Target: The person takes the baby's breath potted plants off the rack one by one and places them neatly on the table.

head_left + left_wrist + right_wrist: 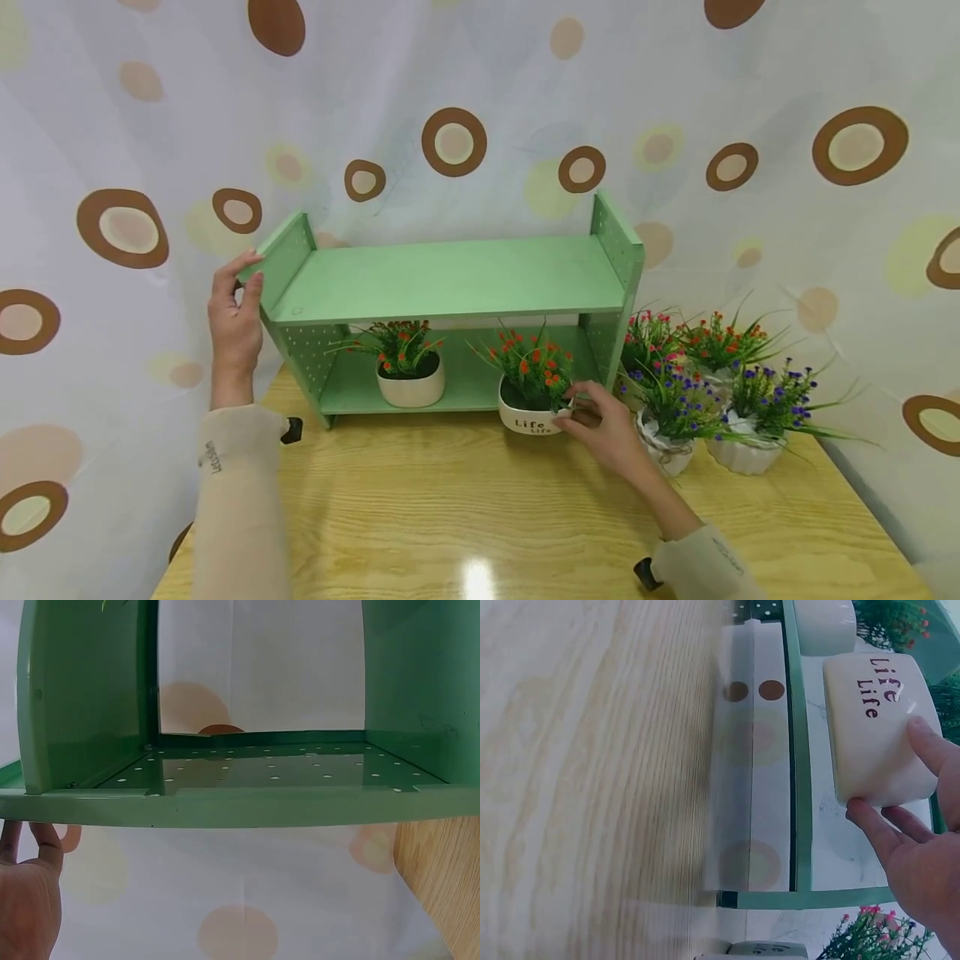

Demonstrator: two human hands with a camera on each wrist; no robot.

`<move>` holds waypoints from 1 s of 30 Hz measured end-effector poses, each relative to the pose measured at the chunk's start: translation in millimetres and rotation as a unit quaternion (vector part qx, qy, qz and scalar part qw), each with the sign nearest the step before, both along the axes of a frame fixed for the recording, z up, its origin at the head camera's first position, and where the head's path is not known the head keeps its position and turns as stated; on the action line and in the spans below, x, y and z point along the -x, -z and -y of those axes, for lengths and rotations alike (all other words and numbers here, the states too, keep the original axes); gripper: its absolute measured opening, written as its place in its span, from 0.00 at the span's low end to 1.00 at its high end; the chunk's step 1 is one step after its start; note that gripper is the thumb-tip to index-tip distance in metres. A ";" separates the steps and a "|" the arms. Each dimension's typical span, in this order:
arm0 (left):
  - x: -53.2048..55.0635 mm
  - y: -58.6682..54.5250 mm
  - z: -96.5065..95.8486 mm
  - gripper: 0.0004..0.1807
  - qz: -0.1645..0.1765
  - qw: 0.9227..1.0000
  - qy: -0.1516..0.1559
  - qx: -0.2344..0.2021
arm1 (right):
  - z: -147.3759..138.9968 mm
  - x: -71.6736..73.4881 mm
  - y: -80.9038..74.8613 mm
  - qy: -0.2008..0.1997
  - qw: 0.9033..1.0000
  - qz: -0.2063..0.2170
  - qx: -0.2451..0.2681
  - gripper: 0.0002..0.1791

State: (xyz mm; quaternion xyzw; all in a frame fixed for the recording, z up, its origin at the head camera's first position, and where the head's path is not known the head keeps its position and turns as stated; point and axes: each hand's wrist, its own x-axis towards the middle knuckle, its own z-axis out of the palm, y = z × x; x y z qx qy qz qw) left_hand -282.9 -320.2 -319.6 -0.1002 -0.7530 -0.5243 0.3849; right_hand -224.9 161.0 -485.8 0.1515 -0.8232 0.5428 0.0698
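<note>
My left hand (236, 321) grips the upper left side panel of a light green two-tier shelf (450, 279), thumb and fingers at its edge. In the left wrist view that hand's fingertips (46, 836) meet the panel's rim. My right hand (611, 429) holds a white oval flowerpot (532, 419) lettered "Life Life", with orange-red flowers, by its right end. Thumb on the front and fingers at the end show in the right wrist view. This pot overlaps the lower tier's front edge. Further left on that tier sits a similar pot (411, 392) with orange flowers.
Several potted plants crowd the table right of the shelf, among them a purple-flowered pot (750, 454) and another purple one (666, 450). The wooden table (450, 508) extends in front. Behind hangs a patterned curtain (480, 67).
</note>
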 end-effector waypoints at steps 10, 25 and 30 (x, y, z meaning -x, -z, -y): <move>1.1 0.5 5.1 0.17 -0.006 1.000 0.005 0.001 | -8.1 -16.4 2.5 0.011 1.000 -0.006 -0.018 0.23; 5.1 -2.1 2.2 0.17 -0.015 1.000 0.018 -0.005 | -24.9 -34.1 8.9 0.023 0.999 0.008 -0.022 0.28; 3.5 0.8 2.1 0.17 -0.007 1.000 0.009 -0.007 | -30.8 -36.6 13.8 0.014 0.999 0.028 -0.009 0.26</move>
